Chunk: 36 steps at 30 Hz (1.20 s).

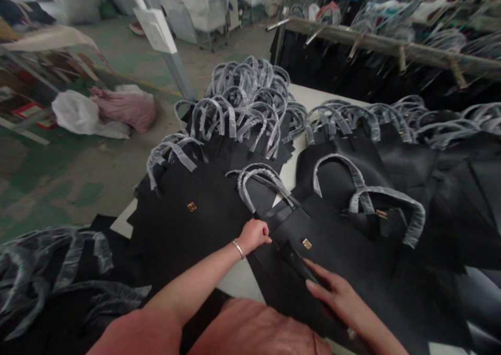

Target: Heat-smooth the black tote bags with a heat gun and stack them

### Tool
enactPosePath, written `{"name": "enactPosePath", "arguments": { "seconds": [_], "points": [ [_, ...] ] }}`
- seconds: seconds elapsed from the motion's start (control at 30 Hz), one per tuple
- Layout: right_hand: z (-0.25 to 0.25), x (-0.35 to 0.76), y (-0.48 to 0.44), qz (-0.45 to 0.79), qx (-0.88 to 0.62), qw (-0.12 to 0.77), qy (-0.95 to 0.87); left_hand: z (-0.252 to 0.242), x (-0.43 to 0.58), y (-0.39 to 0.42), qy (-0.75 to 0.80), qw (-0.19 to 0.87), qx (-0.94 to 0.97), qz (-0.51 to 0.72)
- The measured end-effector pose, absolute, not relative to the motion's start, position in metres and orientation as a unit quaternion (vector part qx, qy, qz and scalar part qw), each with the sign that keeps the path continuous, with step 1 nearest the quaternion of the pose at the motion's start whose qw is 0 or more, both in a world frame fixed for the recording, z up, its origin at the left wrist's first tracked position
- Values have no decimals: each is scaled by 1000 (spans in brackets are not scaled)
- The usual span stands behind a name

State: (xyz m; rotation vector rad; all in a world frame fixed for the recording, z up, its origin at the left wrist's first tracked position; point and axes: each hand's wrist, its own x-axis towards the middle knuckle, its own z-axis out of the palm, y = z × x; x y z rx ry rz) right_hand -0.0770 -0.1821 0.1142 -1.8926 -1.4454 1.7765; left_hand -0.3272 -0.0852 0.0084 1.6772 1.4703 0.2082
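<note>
My left hand (pixel 254 235), with a bracelet at the wrist, is closed at the upper edge of a black bag panel (pixel 332 235) that has a gold clasp (pixel 307 244). What its fingers pinch is too small to tell. My right hand (pixel 331 292) grips a dark, long object (pixel 299 263) lying over the panel's left side; its exact kind is unclear. Plastic-wrapped handles (pixel 260 180) arch just beyond my left hand. Left of them lies another black panel (pixel 168 235) with a gold clasp (pixel 191 206).
Piles of wrapped handles (pixel 246 83) and black panels cover much of the white table (pixel 245 279). More wrapped handles (pixel 58 266) are at the lower left. A metal rack (pixel 371 44) stands behind, a grey post (pixel 176 68) beyond the table, and sacks (pixel 125 107) on the floor.
</note>
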Motion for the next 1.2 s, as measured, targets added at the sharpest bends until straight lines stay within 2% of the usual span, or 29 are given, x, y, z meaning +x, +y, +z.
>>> {"name": "enactPosePath", "arguments": {
  "seconds": [0.17, 0.3, 0.5, 0.67, 0.8, 0.93, 1.07, 1.2],
  "points": [
    [100, -116, -189, 622, -579, 26, -526, 3, -328, -75, 560, 525, 637, 67],
    [94, -143, -175, 601, -573, 0, -557, 4, -325, -72, 556, 540, 630, 56],
    [99, -144, -169, 596, -562, -9, -574, 12, -328, -69, 571, 465, 674, 55],
    [100, -149, -171, 585, -572, -16, -574, 16, -293, -59, 553, 402, 720, 121],
    [108, -159, -170, 548, -572, 8, -610, 16, -242, -40, 542, 383, 728, 171],
    [128, -137, -179, 572, -582, 16, -578, 13, -216, -31, 540, 398, 724, 159],
    [144, -84, -194, 629, -606, 91, -478, 6, -214, -35, 519, 439, 722, 131],
    [144, -39, -194, 629, -630, 157, -428, 2, -213, -37, 495, 509, 701, 68]
  ]
}}
